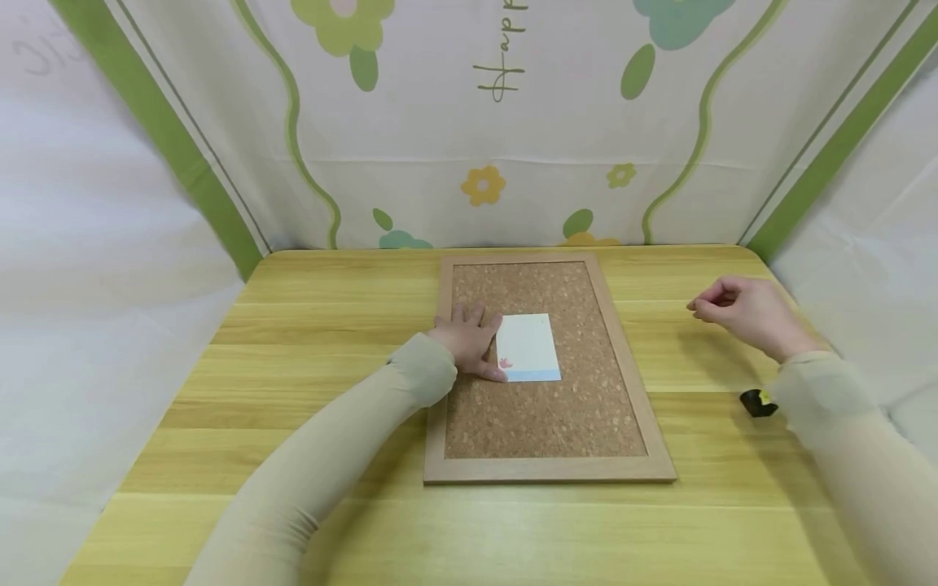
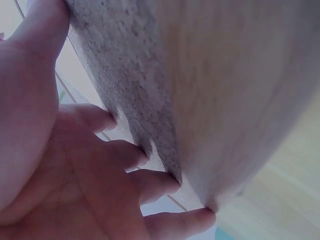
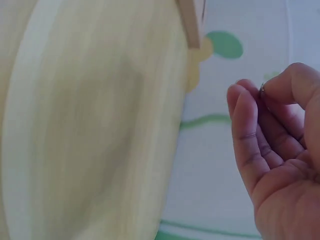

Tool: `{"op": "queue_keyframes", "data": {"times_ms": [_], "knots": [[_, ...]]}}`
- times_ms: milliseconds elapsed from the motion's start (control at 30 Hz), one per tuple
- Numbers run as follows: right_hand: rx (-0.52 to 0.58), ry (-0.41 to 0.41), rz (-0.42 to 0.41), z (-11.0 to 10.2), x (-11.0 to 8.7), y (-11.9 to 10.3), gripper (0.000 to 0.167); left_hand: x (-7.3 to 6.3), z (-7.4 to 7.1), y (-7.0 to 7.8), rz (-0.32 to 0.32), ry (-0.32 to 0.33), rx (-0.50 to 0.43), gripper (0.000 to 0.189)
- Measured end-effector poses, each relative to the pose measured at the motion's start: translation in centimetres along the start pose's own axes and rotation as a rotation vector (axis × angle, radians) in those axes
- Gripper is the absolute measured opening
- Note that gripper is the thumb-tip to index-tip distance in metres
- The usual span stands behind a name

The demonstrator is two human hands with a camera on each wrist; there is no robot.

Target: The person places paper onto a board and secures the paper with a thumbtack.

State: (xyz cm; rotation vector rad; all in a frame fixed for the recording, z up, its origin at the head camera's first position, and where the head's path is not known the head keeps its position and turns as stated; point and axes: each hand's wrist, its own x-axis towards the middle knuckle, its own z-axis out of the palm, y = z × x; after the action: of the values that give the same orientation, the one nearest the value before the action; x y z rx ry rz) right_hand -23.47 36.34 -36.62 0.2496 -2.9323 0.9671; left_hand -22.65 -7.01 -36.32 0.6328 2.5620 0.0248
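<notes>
A white note sheet [image 1: 529, 346], with a blue strip along its bottom and a pink figure in one corner, lies on the wood-framed corkboard [image 1: 542, 423]. My left hand [image 1: 466, 340] rests with spread fingers across the board's left side, thumb and index finger at the sheet's left edge. In the left wrist view its fingertips [image 2: 172, 181] press on the cork and the wooden frame. Above the table, right of the board, my right hand [image 1: 751, 316] pinches a tiny, dark metallic pin-like piece [image 3: 261, 90] between thumb and index finger, mostly hidden by them.
A small black object with a yellow part [image 1: 758, 403] sits on the wooden table [image 1: 293, 391] beside the right sleeve. White cloth with printed flowers [image 1: 484, 185] stands behind the table's far edge, and plain cloth hangs at both sides.
</notes>
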Motion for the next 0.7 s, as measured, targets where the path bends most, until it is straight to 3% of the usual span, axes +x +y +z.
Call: {"op": "queue_keyframes", "data": {"times_ms": [233, 700], "knots": [[0.076, 0.007, -0.036, 1.3, 0.2, -3.6, 0.025, 0.1, 0.0, 0.0, -0.007, -0.001, 0.007, 0.108], [0.214, -0.067, -0.144, 4.8, 0.8, -8.9, 0.02, 0.0, -0.2, 0.1, -0.008, -0.007, 0.001, 0.108]]}}
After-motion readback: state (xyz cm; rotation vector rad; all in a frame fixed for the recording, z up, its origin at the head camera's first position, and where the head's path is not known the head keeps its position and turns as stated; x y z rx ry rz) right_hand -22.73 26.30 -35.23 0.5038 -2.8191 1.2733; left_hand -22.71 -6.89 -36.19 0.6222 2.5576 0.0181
